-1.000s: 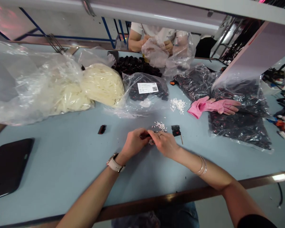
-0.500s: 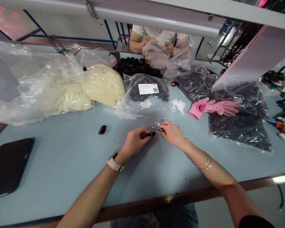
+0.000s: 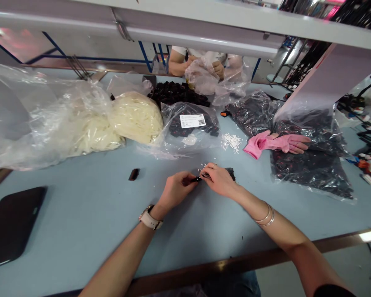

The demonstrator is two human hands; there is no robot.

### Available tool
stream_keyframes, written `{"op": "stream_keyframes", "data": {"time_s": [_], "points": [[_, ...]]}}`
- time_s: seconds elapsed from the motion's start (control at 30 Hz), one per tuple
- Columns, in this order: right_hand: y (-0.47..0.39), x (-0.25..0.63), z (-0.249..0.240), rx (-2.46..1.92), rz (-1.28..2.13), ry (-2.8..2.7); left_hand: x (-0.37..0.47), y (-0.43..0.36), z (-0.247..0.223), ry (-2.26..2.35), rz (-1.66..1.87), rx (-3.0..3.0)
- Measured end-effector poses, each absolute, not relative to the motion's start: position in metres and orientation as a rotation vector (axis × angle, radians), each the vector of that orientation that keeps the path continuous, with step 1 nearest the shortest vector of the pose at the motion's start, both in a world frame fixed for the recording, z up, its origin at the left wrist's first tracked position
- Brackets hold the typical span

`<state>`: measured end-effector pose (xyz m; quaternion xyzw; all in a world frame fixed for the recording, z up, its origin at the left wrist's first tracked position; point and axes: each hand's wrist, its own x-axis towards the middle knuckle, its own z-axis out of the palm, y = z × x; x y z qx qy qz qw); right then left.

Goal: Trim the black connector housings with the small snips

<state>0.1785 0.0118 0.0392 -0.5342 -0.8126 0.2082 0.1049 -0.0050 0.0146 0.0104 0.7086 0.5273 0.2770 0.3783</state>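
Observation:
My left hand is closed on a small black plastic connector piece, pinched between thumb and fingertips. Against the end of this piece, the fingers of my right hand are pinched together. Something small with a shiny edge shows at those fingertips, too small to name. A few loose white pegs lie just beyond the right fingertips. Partly hidden behind my right hand are dark ribbed pieces. A separate black plastic block lies on the table to the left.
A pile of white pegs lies before a labelled bag of black parts. Pink gloves rest on more bags at right. Bags of cream-coloured parts stand left, above a black tray. Across the table, a person handles a plastic bag.
My right hand has shifted slightly left, bringing its fingertips up to the black piece in my left hand. The dark ribbed pieces now show behind it. The view has tilted a little.

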Motion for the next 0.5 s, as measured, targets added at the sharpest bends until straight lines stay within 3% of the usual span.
{"op": "stream_keyframes", "data": {"time_s": [0.5], "points": [[0.0035,0.1707,0.0439,-1.565,0.375,-2.597,-0.0031,0.0129,0.0137,1.334,0.743,1.831]]}}
